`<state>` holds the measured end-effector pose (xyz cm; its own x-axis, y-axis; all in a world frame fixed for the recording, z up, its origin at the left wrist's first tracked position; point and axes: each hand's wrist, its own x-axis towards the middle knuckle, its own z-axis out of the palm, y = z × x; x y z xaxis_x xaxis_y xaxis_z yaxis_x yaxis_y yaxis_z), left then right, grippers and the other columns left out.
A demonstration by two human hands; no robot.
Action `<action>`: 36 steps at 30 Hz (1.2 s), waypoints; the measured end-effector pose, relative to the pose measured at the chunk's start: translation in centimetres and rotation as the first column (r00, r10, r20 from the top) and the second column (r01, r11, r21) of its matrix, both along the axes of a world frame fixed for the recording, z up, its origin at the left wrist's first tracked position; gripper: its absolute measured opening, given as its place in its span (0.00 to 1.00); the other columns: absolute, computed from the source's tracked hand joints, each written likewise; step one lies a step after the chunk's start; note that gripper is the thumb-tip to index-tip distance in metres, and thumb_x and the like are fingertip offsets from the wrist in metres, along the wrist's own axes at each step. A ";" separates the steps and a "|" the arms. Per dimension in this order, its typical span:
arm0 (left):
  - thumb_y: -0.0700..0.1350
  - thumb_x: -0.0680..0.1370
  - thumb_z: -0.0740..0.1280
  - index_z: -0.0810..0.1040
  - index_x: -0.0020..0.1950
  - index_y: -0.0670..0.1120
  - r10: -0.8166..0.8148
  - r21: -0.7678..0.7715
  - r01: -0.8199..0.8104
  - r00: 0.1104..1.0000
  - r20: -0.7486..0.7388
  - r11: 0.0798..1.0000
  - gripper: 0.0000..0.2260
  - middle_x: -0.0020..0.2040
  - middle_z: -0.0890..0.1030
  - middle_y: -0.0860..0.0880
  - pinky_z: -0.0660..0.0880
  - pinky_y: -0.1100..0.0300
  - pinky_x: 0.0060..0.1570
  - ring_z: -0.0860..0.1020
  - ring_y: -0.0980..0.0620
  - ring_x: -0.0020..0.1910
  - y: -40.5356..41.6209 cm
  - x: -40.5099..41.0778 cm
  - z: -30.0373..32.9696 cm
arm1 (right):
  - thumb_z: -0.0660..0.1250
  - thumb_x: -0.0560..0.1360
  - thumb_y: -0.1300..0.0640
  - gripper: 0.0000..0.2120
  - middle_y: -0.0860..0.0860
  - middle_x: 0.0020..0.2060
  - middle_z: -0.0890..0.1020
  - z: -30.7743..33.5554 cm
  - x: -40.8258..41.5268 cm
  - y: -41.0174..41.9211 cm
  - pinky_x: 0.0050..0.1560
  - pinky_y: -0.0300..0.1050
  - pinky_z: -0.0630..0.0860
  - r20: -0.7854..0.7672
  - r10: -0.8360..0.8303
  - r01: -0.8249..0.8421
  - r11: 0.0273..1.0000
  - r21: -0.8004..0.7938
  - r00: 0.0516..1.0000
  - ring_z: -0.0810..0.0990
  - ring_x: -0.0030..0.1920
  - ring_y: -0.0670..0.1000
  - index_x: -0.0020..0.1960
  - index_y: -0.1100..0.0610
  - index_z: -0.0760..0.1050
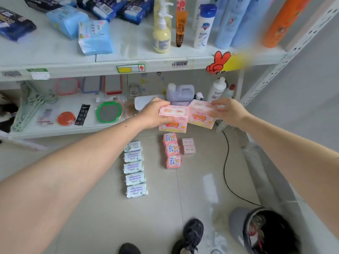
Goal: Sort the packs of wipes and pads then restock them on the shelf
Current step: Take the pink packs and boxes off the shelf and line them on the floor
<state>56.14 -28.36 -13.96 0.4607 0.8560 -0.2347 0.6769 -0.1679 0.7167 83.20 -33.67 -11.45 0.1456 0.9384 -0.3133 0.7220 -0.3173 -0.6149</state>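
I see both of my bare arms reaching forward toward a white metal shelf unit. My left hand (156, 111) grips a pink box of wipes (173, 119): its fingers (166, 119) curl over the near face and the thumb sits on top at the far edge. My right hand (226, 110) holds a second pink box (200, 114) just beside the first, the two boxes touching side by side. The right fingers (213, 111) are blurred; they lie spread across the box's top and right side, only loosely bent. Both boxes hang in the air in front of the lower shelf (55, 129), near its right front corner.

On the floor (91, 208) below lie three sorted rows: a line of five white-green wipe packs (134, 168), three pink pad packs (171, 150) to their right, and two small pink boxes (188, 146) beside those. The upper shelf (55, 52) carries blue pad packs (94, 38) toward its left side and bottles (161, 38) toward its right.
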 end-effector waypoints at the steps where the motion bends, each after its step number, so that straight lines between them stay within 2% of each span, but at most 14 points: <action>1: 0.48 0.70 0.76 0.73 0.68 0.44 0.004 -0.021 -0.005 1.000 -0.001 1.000 0.29 0.62 0.69 0.46 0.62 0.70 0.56 0.71 0.51 0.62 -0.4 1.1 -1.4 | 0.73 0.73 0.53 0.22 0.49 0.57 0.78 -1.6 1.1 -0.1 0.53 0.41 0.70 -0.013 0.000 0.000 1.000 -0.019 1.000 0.78 0.58 0.52 0.65 0.53 0.76; 6: 0.46 0.66 0.80 0.75 0.64 0.43 0.071 -0.110 -0.072 0.997 -0.011 0.991 0.29 0.60 0.70 0.45 0.65 0.66 0.57 0.73 0.49 0.60 -2.6 5.1 -9.3 | 0.76 0.70 0.53 0.26 0.49 0.57 0.80 -9.9 5.2 -0.6 0.52 0.38 0.70 -0.056 -0.027 0.021 0.995 -0.097 0.998 0.79 0.57 0.50 0.66 0.54 0.76; 10: 0.44 0.63 0.81 0.76 0.63 0.43 0.094 -0.181 -0.097 0.995 -0.026 0.979 0.30 0.56 0.69 0.49 0.66 0.67 0.57 0.72 0.51 0.57 -4.6 7.1 -16.0 | 0.76 0.68 0.56 0.19 0.52 0.51 0.83 -17.1 6.7 -1.3 0.48 0.39 0.71 -0.060 0.025 -0.032 0.992 -0.125 0.998 0.79 0.50 0.47 0.58 0.55 0.80; 12: 0.44 0.62 0.82 0.77 0.62 0.43 0.100 -0.206 -0.104 0.995 -0.026 0.973 0.30 0.56 0.67 0.50 0.65 0.69 0.56 0.70 0.53 0.57 -5.5 8.0 -19.6 | 0.77 0.66 0.52 0.20 0.53 0.52 0.82 -21.1 7.4 -1.7 0.50 0.41 0.73 -0.046 0.026 -0.032 0.992 -0.124 0.999 0.80 0.52 0.47 0.58 0.51 0.80; 14: 0.45 0.62 0.82 0.77 0.63 0.44 0.102 -0.219 -0.109 0.994 -0.044 0.970 0.32 0.56 0.68 0.49 0.66 0.68 0.56 0.70 0.52 0.58 -6.4 8.8 -23.4 | 0.77 0.67 0.54 0.22 0.51 0.55 0.80 -24.8 7.9 -2.4 0.56 0.45 0.75 -0.057 0.006 -0.013 0.992 -0.125 0.998 0.80 0.55 0.49 0.60 0.52 0.79; 18: 0.42 0.62 0.82 0.77 0.62 0.42 0.109 -0.228 -0.115 0.993 -0.036 0.967 0.31 0.52 0.69 0.50 0.70 0.63 0.56 0.70 0.52 0.56 -8.5 10.8 -31.5 | 0.77 0.66 0.54 0.23 0.52 0.57 0.79 -32.9 9.0 -3.8 0.55 0.44 0.74 -0.061 -0.011 0.004 0.994 -0.113 0.998 0.80 0.56 0.50 0.60 0.51 0.79; 20: 0.44 0.60 0.83 0.78 0.58 0.43 0.119 -0.206 -0.121 0.993 -0.025 0.971 0.29 0.53 0.74 0.49 0.72 0.59 0.56 0.73 0.50 0.56 -9.6 12.0 -36.0 | 0.77 0.66 0.54 0.23 0.52 0.58 0.79 -37.3 9.8 -4.5 0.56 0.44 0.74 -0.059 -0.016 0.009 0.994 -0.106 0.998 0.80 0.57 0.50 0.60 0.51 0.78; 23: 0.50 0.56 0.83 0.79 0.50 0.46 0.152 -0.199 -0.150 0.988 -0.007 0.968 0.26 0.48 0.80 0.47 0.76 0.52 0.49 0.77 0.45 0.50 -10.9 13.8 -42.7 | 0.78 0.67 0.58 0.24 0.53 0.61 0.76 -43.3 10.5 -5.5 0.61 0.46 0.74 -0.091 -0.066 0.057 0.994 -0.095 0.994 0.80 0.57 0.51 0.62 0.53 0.77; 25: 0.51 0.56 0.83 0.78 0.49 0.47 0.164 -0.174 -0.162 0.986 -0.002 0.971 0.26 0.46 0.80 0.48 0.74 0.56 0.45 0.76 0.47 0.49 -11.5 15.0 -46.8 | 0.78 0.67 0.59 0.24 0.53 0.61 0.76 -46.8 10.8 -5.9 0.62 0.46 0.74 -0.102 -0.068 0.059 0.995 -0.086 0.992 0.80 0.58 0.52 0.62 0.54 0.77; 28: 0.53 0.57 0.83 0.78 0.50 0.50 0.204 -0.124 -0.202 0.979 0.010 0.972 0.27 0.48 0.78 0.49 0.65 0.63 0.39 0.73 0.52 0.47 -12.4 16.9 -52.4 | 0.78 0.67 0.59 0.24 0.52 0.61 0.76 -52.3 11.8 -6.1 0.60 0.43 0.73 -0.096 -0.050 0.043 0.997 -0.070 0.994 0.80 0.58 0.51 0.62 0.55 0.77; 30: 0.54 0.56 0.83 0.77 0.49 0.50 0.243 -0.116 -0.239 0.970 0.021 0.964 0.27 0.49 0.77 0.49 0.69 0.63 0.42 0.74 0.52 0.47 -13.0 18.1 -55.9 | 0.78 0.67 0.60 0.25 0.52 0.62 0.76 -55.5 12.4 -5.9 0.60 0.43 0.73 -0.104 -0.050 0.044 0.997 -0.059 0.993 0.80 0.58 0.51 0.63 0.56 0.77; 32: 0.55 0.55 0.83 0.75 0.48 0.51 0.303 -0.147 -0.294 0.952 0.042 0.944 0.28 0.49 0.78 0.49 0.76 0.57 0.47 0.77 0.50 0.49 -13.5 19.0 -59.1 | 0.77 0.68 0.62 0.26 0.53 0.63 0.75 -58.4 12.7 -5.6 0.58 0.40 0.73 -0.156 -0.065 0.058 0.997 -0.053 0.986 0.79 0.59 0.51 0.64 0.58 0.76; 33: 0.56 0.54 0.82 0.74 0.47 0.53 0.316 -0.158 -0.304 0.947 0.053 0.939 0.27 0.49 0.79 0.49 0.78 0.56 0.47 0.78 0.50 0.48 -13.7 19.4 -60.5 | 0.77 0.68 0.64 0.25 0.54 0.63 0.74 -59.7 12.9 -5.4 0.58 0.39 0.73 -0.198 -0.071 0.063 0.997 -0.048 0.978 0.79 0.59 0.52 0.63 0.59 0.76; 36: 0.62 0.54 0.78 0.76 0.47 0.52 0.335 -0.116 -0.329 0.941 0.037 0.937 0.28 0.47 0.80 0.52 0.75 0.59 0.42 0.78 0.52 0.48 -13.8 20.2 -64.3 | 0.78 0.67 0.64 0.25 0.52 0.63 0.74 -63.1 13.2 -4.6 0.60 0.45 0.75 -0.299 -0.064 0.057 0.998 -0.033 0.952 0.78 0.59 0.51 0.61 0.57 0.76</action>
<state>76.38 -42.20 -78.29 0.1692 0.9336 -0.3157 0.6400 0.1395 0.7556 96.43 -38.31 -74.56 0.0978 0.9226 -0.3731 0.4842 -0.3716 -0.7921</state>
